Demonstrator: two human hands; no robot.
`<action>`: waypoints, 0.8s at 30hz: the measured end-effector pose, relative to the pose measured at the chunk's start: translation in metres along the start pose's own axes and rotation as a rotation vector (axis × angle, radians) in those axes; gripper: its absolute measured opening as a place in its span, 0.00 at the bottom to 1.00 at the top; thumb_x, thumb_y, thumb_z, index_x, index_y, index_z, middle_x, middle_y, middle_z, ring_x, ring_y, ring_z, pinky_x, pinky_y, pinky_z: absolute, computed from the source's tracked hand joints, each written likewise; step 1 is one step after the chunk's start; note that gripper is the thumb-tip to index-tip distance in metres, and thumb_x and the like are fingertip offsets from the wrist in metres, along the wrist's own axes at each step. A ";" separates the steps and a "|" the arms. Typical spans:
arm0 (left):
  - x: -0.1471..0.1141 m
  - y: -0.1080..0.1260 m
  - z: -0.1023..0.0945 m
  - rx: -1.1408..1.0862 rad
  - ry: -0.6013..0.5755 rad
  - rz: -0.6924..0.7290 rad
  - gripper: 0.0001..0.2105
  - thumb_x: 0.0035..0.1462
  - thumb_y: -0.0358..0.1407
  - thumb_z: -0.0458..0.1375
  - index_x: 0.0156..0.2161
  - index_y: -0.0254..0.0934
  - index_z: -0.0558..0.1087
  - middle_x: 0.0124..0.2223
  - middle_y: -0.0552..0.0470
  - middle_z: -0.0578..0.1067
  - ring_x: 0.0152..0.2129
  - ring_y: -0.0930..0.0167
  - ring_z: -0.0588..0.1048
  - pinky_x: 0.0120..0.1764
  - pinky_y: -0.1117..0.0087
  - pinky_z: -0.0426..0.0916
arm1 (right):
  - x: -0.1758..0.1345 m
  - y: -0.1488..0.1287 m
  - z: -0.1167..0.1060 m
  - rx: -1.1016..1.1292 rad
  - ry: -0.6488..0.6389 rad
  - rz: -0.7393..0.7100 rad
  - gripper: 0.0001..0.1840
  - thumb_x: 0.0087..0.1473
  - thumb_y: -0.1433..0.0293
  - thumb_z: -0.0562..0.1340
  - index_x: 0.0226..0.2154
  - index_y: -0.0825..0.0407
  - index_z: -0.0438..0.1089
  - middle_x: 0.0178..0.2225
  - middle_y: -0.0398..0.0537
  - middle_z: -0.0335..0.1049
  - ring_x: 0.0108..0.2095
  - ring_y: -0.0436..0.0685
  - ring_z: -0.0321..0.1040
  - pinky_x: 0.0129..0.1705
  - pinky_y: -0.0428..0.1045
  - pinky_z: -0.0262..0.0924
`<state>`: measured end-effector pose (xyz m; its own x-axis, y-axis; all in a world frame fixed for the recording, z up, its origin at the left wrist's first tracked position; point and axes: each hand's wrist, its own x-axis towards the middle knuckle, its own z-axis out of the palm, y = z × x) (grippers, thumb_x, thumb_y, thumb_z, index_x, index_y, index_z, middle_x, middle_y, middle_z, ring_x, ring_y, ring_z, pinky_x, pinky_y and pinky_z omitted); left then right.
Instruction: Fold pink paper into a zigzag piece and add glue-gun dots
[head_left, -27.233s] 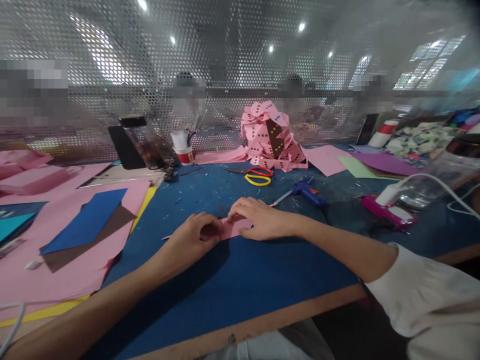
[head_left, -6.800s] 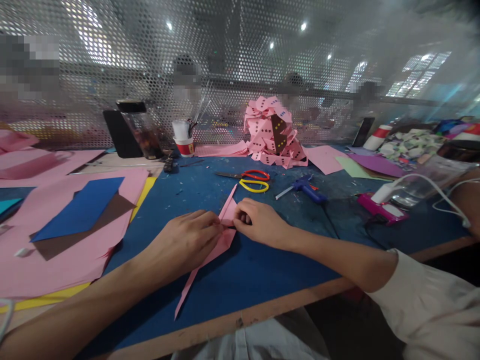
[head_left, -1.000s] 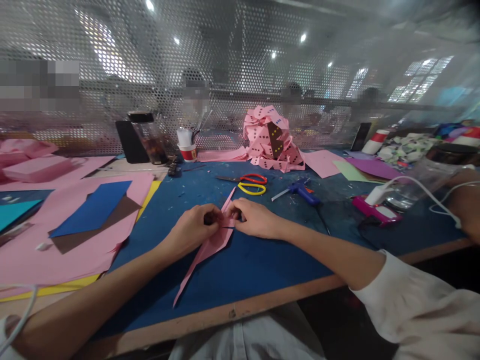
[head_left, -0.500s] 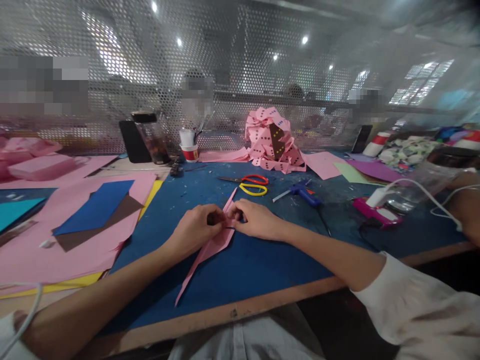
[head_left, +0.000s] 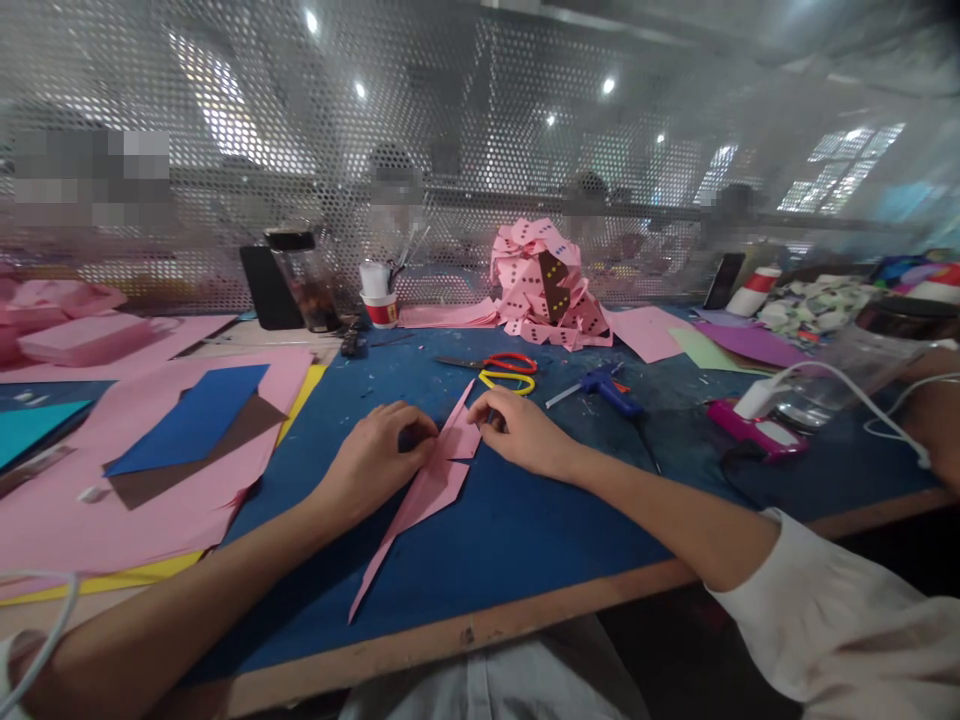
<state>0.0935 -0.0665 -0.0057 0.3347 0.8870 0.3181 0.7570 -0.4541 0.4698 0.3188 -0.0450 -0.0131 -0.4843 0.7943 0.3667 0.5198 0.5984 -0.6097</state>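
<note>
A long folded piece of pink paper (head_left: 431, 492) lies slantwise on the blue work mat, with a slit along its right side and a narrow point toward me. My left hand (head_left: 379, 450) is closed on its left folded edge, thumb and fingers pressed together there. On the other side, my right hand (head_left: 521, 428) has its fingers curled at the edge of the upper flap; the fingertips partly hide the contact. Just beyond the hands are scissors (head_left: 508, 382) with one red and one yellow handle. A blue glue gun (head_left: 611, 388) lies right of them.
Pink sheets (head_left: 165, 520) with a blue paper piece (head_left: 191, 415) cover the left side. At the back stand a dotted pink paper model (head_left: 525, 275), a jar (head_left: 311, 290) and a paper cup (head_left: 380, 308). A magenta power strip (head_left: 757, 432) with a white cable sits right.
My hands have moved apart, the left slightly left and the right slightly right. The pink paper's slit and upper flap now show between them.
</note>
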 end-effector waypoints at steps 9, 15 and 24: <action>-0.003 -0.003 0.002 0.170 -0.023 0.068 0.10 0.58 0.45 0.58 0.38 0.44 0.76 0.41 0.51 0.76 0.41 0.61 0.71 0.44 0.61 0.62 | 0.001 0.010 -0.001 -0.300 0.035 -0.105 0.17 0.59 0.79 0.54 0.49 0.51 0.68 0.49 0.51 0.68 0.54 0.56 0.61 0.59 0.54 0.54; -0.003 -0.001 0.003 0.100 -0.049 0.101 0.07 0.58 0.40 0.58 0.39 0.43 0.76 0.42 0.52 0.76 0.41 0.64 0.71 0.45 0.62 0.62 | 0.004 0.016 -0.002 -0.367 -0.008 -0.178 0.21 0.63 0.76 0.52 0.56 0.50 0.65 0.55 0.51 0.67 0.57 0.57 0.59 0.61 0.57 0.51; -0.001 0.001 -0.001 0.019 -0.079 0.148 0.07 0.59 0.37 0.56 0.40 0.42 0.75 0.41 0.53 0.78 0.41 0.66 0.73 0.46 0.65 0.63 | 0.007 0.021 -0.001 -0.474 -0.110 -0.302 0.21 0.62 0.79 0.52 0.55 0.53 0.66 0.54 0.53 0.68 0.57 0.58 0.59 0.60 0.58 0.52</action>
<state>0.0932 -0.0684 -0.0045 0.4859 0.8146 0.3168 0.7064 -0.5794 0.4065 0.3267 -0.0269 -0.0227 -0.7175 0.5806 0.3848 0.5935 0.7988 -0.0986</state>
